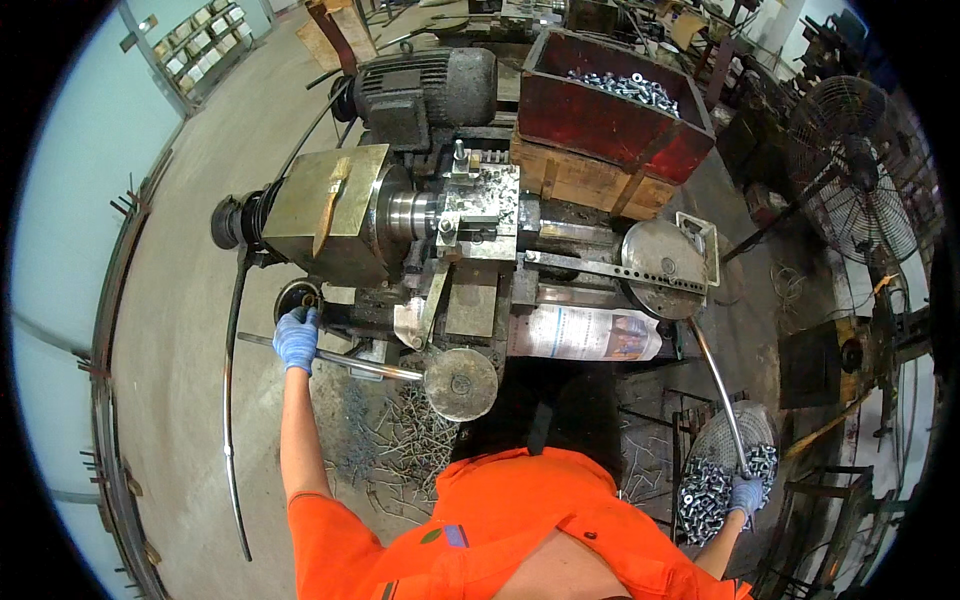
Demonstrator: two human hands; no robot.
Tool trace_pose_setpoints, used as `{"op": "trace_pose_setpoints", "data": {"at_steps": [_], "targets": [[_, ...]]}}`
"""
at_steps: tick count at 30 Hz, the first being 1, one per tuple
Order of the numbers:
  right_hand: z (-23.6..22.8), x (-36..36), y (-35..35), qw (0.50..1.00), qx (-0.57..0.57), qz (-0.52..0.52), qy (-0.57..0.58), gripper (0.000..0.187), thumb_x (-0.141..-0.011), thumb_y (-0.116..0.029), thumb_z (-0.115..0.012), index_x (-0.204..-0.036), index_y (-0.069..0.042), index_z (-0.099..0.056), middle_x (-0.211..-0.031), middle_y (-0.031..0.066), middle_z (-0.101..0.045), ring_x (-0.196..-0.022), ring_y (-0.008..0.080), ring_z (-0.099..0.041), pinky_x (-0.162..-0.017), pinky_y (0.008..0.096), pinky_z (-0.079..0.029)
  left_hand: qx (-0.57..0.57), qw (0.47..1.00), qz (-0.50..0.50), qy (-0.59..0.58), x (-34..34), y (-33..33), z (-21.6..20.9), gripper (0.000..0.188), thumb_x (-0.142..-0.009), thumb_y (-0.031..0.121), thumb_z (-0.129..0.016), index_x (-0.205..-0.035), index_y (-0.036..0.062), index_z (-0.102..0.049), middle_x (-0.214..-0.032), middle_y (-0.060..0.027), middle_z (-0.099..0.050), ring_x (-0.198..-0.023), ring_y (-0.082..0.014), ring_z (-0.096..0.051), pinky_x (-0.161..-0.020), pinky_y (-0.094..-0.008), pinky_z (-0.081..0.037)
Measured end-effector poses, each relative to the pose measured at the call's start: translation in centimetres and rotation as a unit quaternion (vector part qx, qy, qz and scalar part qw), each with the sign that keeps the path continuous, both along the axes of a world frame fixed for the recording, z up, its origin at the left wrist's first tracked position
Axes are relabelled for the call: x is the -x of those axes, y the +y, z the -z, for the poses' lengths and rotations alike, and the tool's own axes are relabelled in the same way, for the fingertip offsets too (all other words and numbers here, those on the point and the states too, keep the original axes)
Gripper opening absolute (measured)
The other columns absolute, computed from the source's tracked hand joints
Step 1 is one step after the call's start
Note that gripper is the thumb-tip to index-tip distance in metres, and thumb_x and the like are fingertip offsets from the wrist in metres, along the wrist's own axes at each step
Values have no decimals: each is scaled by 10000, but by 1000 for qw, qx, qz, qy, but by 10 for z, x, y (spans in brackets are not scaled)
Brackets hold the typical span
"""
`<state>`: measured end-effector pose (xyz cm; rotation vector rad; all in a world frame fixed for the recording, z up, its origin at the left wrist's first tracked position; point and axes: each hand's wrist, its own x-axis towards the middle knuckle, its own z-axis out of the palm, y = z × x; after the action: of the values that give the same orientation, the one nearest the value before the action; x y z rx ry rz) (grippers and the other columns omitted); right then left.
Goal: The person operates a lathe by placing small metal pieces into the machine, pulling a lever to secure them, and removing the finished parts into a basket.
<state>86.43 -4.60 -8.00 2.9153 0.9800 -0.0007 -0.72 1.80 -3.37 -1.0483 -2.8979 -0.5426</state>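
My left hand, in a blue glove, is at the near rim of a dark round cup-like part on the machine's left side. Its fingers are closed there, and what they hold is hidden. Just below it passes a steel bar ending in a round metal disc. My right hand, also gloved in blue, closes at the lower end of a long metal lever. This lever slants down from a round plate. Beneath that hand is a mesh basket heaped with small shiny metal parts.
A wooden-handled brush lies on the machine's metal housing. Behind are an electric motor and a red bin of metal parts. A caged fan stands at right. Metal scraps litter the floor.
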Motion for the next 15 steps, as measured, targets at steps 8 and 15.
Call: {"op": "trace_pose_setpoints", "data": {"at_steps": [8, 15], "targets": [[-5, 4, 3, 999, 1, -3, 38, 495, -620, -343, -700, -1019, -58, -633, -998, 199, -636, -934, 346, -599, -844, 396, -453, 1, 999, 1, 36, -7, 2, -5, 340, -789, 399, -597, -969, 125, -686, -944, -122, -657, -855, -308, -630, -749, -396, -490], [-30, 99, 68, 979, -31, -197, -49, 681, -710, -538, -610, -1211, -84, -526, -1133, 166, -560, -1122, 361, -457, -996, 511, -279, 25, 1000, 1, 1, 8, -3, 9, 333, -787, 413, -600, -962, 144, -690, -951, -116, -658, -862, -301, -631, -755, -395, -488]]}}
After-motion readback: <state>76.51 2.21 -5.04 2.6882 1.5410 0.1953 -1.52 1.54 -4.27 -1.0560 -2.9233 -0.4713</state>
